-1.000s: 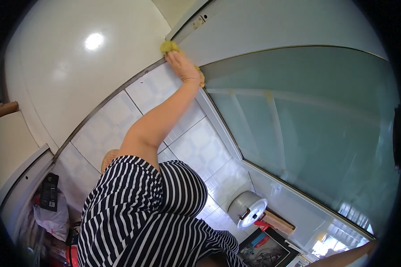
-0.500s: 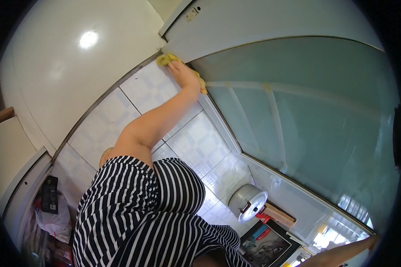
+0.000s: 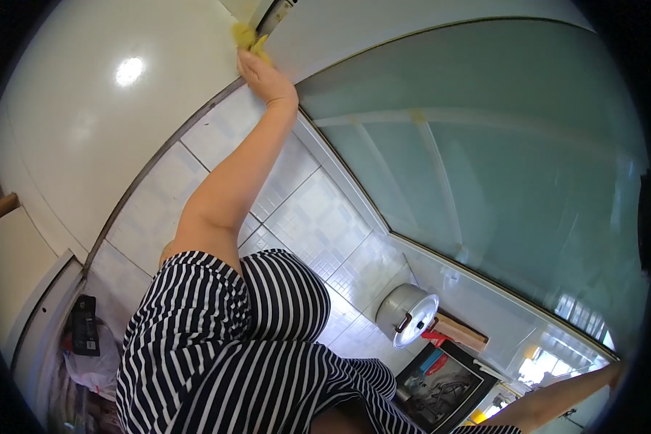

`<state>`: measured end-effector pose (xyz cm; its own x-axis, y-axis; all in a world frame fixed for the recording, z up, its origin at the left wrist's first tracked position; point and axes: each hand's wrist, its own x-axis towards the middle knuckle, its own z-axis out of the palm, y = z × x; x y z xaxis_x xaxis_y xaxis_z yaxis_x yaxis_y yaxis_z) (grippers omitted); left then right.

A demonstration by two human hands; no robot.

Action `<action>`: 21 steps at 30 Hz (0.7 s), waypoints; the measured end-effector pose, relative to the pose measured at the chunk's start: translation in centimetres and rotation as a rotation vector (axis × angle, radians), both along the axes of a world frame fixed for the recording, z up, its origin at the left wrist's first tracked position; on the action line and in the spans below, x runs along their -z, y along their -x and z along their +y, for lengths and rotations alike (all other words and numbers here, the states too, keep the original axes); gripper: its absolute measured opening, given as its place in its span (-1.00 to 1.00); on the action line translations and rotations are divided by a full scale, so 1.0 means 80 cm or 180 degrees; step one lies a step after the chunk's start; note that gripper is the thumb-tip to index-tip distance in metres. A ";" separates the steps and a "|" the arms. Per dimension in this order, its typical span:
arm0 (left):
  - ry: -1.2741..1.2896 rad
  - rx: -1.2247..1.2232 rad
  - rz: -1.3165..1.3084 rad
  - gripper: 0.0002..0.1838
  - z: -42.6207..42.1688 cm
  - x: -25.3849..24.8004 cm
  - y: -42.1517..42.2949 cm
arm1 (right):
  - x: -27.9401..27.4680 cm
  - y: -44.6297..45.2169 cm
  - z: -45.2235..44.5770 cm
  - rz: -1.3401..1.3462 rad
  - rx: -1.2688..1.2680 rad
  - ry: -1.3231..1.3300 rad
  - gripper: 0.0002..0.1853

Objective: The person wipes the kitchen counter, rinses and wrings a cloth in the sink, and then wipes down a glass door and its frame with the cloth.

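Observation:
My left hand is raised to the upper corner, where the tiled wall, the glossy cream-white panel and the cabinet frame meet. Its fingers are closed on a yellow cloth, pressed against the edge there; the cloth is slightly blurred. Beside this arm is the cabinet's large greenish frosted glass panel. At the far lower right, my right hand reaches the lower corner of the glass panel. Its fingers are lost in the dark rim of the view.
Below the cabinet stands a metal pot with a lid. Near it lie a wooden board and a black-framed tray or cooktop with red and blue items. At lower left are a black box and a white plastic bag.
My left hand has moved up and left with the yellow cloth, from the wall beside the glass panel to the corner edge. The view has shifted slightly. My right hand stays at the lower right.

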<state>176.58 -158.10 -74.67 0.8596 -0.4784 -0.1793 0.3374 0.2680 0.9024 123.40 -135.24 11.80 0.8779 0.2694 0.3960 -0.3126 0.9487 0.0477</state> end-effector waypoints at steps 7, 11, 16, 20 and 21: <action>-0.1249 0.0486 0.1729 -0.55 0.033 0.131 0.097 | 0.079 -0.084 -0.018 0.0058 0.0372 0.0465 -0.87; -0.0724 0.0807 0.2703 -0.62 0.034 0.039 0.023 | 0.088 -0.092 -0.018 -0.0161 -0.0796 -0.1229 -0.90; -0.0644 0.0982 0.1827 -0.50 0.066 0.000 0.029 | 0.097 -0.094 -0.012 -0.0246 -0.0675 -0.1483 -0.87; -0.0940 0.1157 0.1926 -0.51 0.077 0.046 0.083 | 0.132 -0.126 0.005 -0.0600 -0.0669 -0.1865 -0.79; -0.0975 0.1173 0.1919 -0.51 0.073 0.041 0.073 | 0.146 -0.145 0.004 -0.0889 -0.0780 -0.2065 -0.75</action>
